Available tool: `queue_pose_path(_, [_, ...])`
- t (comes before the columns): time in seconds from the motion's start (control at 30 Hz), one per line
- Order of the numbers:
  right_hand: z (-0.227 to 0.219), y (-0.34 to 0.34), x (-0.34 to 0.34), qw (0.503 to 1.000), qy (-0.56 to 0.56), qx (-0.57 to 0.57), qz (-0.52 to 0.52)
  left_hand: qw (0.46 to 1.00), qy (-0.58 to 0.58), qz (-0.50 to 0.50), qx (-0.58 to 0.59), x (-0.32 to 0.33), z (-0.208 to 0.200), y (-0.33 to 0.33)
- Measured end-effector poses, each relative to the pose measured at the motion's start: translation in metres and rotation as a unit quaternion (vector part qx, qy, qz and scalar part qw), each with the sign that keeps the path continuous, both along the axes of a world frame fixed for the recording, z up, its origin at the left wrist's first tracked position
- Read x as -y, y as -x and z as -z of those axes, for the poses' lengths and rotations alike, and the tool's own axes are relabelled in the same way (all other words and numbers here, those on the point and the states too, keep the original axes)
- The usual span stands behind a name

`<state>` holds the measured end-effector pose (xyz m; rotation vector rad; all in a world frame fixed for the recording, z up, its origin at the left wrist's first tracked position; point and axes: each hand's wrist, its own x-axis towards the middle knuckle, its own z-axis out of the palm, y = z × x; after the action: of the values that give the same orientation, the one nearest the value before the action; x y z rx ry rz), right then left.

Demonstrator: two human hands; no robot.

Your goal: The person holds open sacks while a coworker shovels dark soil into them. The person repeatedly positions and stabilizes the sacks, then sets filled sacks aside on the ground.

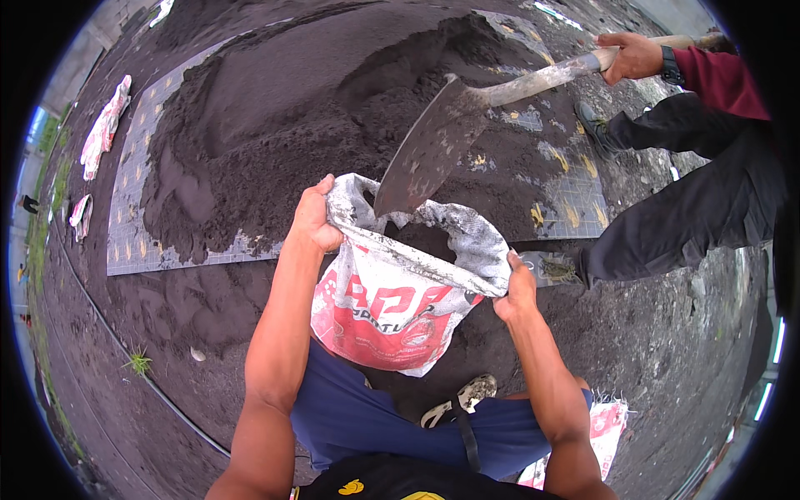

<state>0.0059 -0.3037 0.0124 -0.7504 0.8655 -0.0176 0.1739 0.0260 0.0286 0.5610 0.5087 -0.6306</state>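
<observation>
Between my knees stands a white and red woven sack (392,321), its top edge rolled outward and its mouth held wide. My left hand (317,218) grips the rolled rim on the left side. On the right side, my right hand (518,287) is closed around the same rim. Over the mouth hangs the blade of a shovel (437,142), tilted, its tip at the opening. A co-worker's hand (631,58) grips the shovel's wooden handle from the upper right. Dark material shows inside the sack; how full it is I cannot tell.
A big heap of dark soil (283,92) lies on a grey patterned sheet (129,225) ahead. The co-worker's leg (683,225) stands at the right. Empty-looking sacks lie at the far left (106,129) and by my right leg (607,429). A thin hose (158,387) runs along the left ground.
</observation>
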Motion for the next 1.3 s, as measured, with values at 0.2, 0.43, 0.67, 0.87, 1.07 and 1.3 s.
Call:
queue_pose_path(0.2, [0.003, 0.002, 0.001, 1.0, 0.01, 0.007, -0.009, 1.0, -0.006, -0.023, 0.001, 0.002, -0.002, -0.002])
queue_pose_path(0.43, [0.008, 0.002, 0.001, 1.0, 0.008, 0.009, -0.01, 0.999, -0.025, -0.033, -0.002, 0.003, 0.002, -0.002])
queue_pose_path(0.67, [0.002, 0.003, -0.003, 0.999, 0.009, 0.029, -0.028, 0.999, -0.014, -0.034, 0.001, 0.003, -0.001, 0.0])
queue_pose_path(0.87, [-0.003, 0.002, -0.004, 0.999, 0.014, 0.017, -0.028, 0.999, -0.018, -0.035, 0.001, 0.004, -0.001, -0.001])
queue_pose_path(1.07, [-0.006, 0.002, -0.005, 1.0, 0.021, 0.008, -0.02, 0.999, -0.022, -0.036, 0.009, 0.003, 0.003, -0.003])
queue_pose_path(1.3, [-0.005, 0.002, -0.005, 0.999, 0.019, 0.015, -0.024, 0.998, -0.034, -0.044, -0.008, 0.008, -0.005, -0.001])
